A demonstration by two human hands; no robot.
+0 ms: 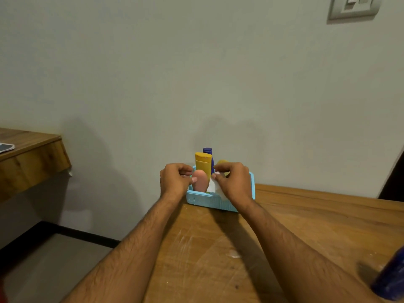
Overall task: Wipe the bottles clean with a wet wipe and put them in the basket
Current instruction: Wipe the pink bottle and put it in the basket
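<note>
The right hand (235, 181) pinches the white wet wipe (215, 186) beside the pink bottle (200, 181), which the left hand (175, 180) grips upright inside the blue basket (209, 201); wiping should probably run top downward, left steadying.

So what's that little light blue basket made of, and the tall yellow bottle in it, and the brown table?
The light blue basket looks like moulded plastic: its wall has rows of small holes. The tall yellow bottle seems smooth plastic with a matching cap. The brown table looks like wood or a wood-look top: it shows grain lines and pale scratches.
</note>
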